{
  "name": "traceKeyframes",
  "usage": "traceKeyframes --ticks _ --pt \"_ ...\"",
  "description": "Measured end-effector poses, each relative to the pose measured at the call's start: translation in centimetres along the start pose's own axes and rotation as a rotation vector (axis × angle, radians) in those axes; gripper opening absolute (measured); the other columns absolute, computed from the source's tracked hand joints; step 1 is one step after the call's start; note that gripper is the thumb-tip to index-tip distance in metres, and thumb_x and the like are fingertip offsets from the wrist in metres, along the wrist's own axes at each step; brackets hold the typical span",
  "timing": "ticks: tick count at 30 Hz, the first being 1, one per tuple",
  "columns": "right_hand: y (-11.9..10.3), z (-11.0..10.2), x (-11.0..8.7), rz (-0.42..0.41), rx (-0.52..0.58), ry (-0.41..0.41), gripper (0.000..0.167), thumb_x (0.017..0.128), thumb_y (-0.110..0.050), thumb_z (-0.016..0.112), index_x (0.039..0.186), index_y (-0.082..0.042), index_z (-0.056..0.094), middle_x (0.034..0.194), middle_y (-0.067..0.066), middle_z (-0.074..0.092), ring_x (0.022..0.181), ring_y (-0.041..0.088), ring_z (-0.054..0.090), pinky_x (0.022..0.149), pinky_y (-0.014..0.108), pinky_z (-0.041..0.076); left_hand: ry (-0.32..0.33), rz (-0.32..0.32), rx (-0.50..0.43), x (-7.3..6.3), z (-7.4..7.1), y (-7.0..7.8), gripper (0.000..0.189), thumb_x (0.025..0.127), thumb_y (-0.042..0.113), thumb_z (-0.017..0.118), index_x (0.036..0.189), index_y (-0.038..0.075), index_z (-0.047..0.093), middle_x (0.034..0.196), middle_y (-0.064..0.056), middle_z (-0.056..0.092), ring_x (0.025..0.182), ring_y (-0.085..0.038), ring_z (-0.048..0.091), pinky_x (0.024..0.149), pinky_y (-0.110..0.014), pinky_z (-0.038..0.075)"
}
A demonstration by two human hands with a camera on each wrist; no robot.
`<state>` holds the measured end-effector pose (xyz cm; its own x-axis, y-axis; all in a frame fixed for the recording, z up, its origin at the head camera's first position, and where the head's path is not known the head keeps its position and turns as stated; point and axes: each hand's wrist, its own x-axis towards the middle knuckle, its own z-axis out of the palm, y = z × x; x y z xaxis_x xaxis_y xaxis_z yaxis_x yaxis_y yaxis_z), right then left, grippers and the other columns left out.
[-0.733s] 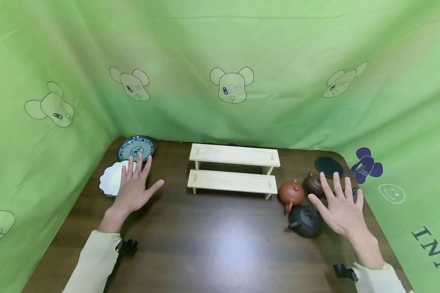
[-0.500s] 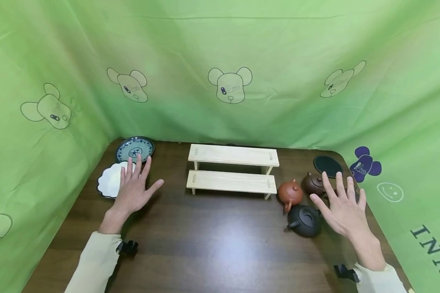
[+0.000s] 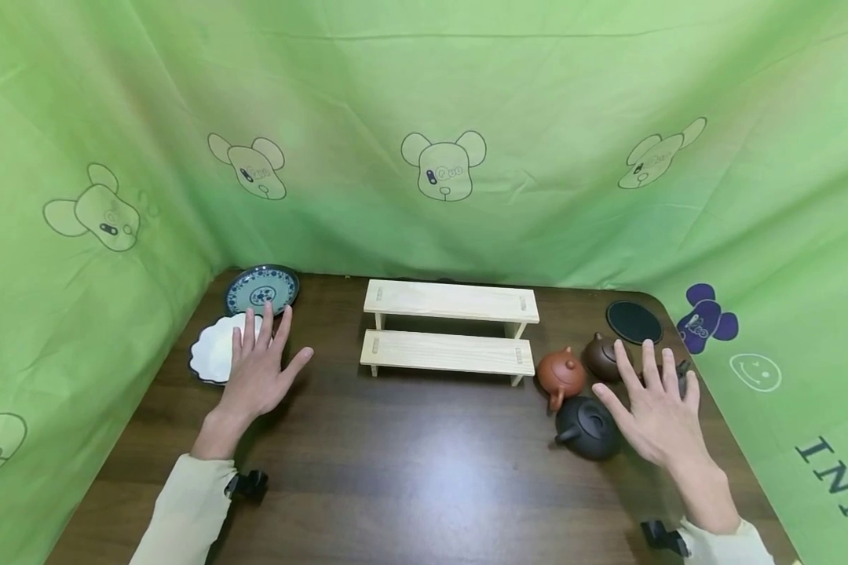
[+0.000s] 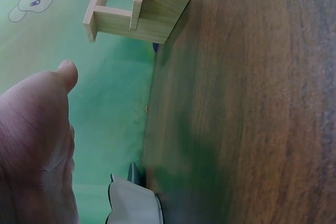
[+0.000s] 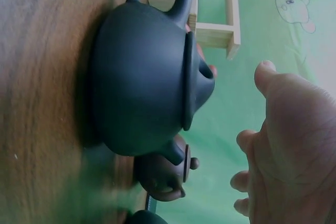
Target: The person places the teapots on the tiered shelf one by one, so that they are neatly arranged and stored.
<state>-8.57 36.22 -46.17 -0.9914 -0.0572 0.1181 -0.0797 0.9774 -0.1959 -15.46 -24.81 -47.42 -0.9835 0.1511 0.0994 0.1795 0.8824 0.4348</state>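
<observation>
My left hand (image 3: 257, 380) is held with straight, spread fingers above the left side of the table, holding nothing. Its fingertips overlap a white scalloped dish (image 3: 212, 353) and the lower edge of a blue patterned plate (image 3: 243, 294) in the head view. On the other side, my right hand (image 3: 660, 424) hovers with fingers spread, also holding nothing. Nearest to it is a black teapot (image 5: 142, 77). A reddish clay teapot (image 3: 561, 373) and a dark brown teapot (image 3: 601, 359) stand behind that one. Another dark teapot (image 3: 683, 377) is partly hidden by the right fingers.
A two-step pale wooden stand (image 3: 447, 351) occupies the back centre of the brown table (image 3: 396, 471). A flat black oval piece (image 3: 634, 322) lies at the back right corner. Green cloth (image 3: 325, 94) with cartoon bear heads closes off the back and sides.
Both hands have drawn very slightly toward the person, fingers still spread. The dishes, teapots and stand stay where they were.
</observation>
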Motion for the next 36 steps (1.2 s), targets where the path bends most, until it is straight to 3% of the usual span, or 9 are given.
traceKeyframes --ticks 9,18,24,29,36 --pt "-0.4 0.2 -0.3 -0.013 0.001 0.023 0.084 0.114 -0.061 0.047 0.179 -0.018 0.018 0.179 0.036 0.009 0.163 0.062 0.006 0.121 0.087 0.005 0.013 -0.007 -0.006 -0.4 0.4 0.1 0.092 0.113 0.063 0.048 0.179 0.01 0.012 0.184 -0.025 -0.007 0.166 -0.05 -0.018 0.132 -0.072 -0.012" --pt "-0.2 0.2 -0.5 -0.01 -0.005 0.023 0.081 0.116 -0.058 0.043 0.179 -0.017 0.015 0.179 0.036 0.007 0.163 0.062 0.004 0.122 0.087 0.002 -0.023 -0.006 0.02 -0.4 0.3 0.5 0.094 0.112 0.064 0.049 0.179 0.013 0.009 0.184 -0.024 -0.008 0.166 -0.048 -0.021 0.132 -0.073 -0.011" --pt "-0.9 0.8 -0.7 -0.008 0.014 0.029 0.08 0.116 -0.058 0.046 0.179 -0.015 0.02 0.177 0.038 0.014 0.162 0.063 0.007 0.122 0.087 0.003 0.0 -0.001 -0.005 -0.7 0.8 0.7 0.092 0.112 0.061 0.052 0.179 0.011 0.012 0.184 -0.024 -0.009 0.166 -0.053 -0.015 0.132 -0.074 -0.009" --pt "-1.7 1.3 -1.2 -0.011 0.026 0.083 0.076 0.117 -0.053 0.047 0.178 -0.016 0.023 0.174 0.04 0.021 0.162 0.062 0.013 0.123 0.086 0.005 -0.02 -0.006 -0.041 -1.0 1.7 1.6 0.089 0.115 0.057 0.05 0.179 0.011 0.011 0.183 -0.027 -0.007 0.166 -0.054 -0.013 0.133 -0.072 -0.008" --pt "-2.6 1.9 -2.5 -0.014 0.08 0.202 0.07 0.116 -0.044 0.053 0.175 -0.013 0.033 0.167 0.042 0.034 0.155 0.062 0.027 0.121 0.086 0.011 -0.04 -0.009 -0.177 -1.2 3.3 3.5 0.08 0.117 0.043 0.052 0.179 0.01 0.012 0.183 -0.026 -0.007 0.166 -0.054 -0.011 0.133 -0.072 -0.005"
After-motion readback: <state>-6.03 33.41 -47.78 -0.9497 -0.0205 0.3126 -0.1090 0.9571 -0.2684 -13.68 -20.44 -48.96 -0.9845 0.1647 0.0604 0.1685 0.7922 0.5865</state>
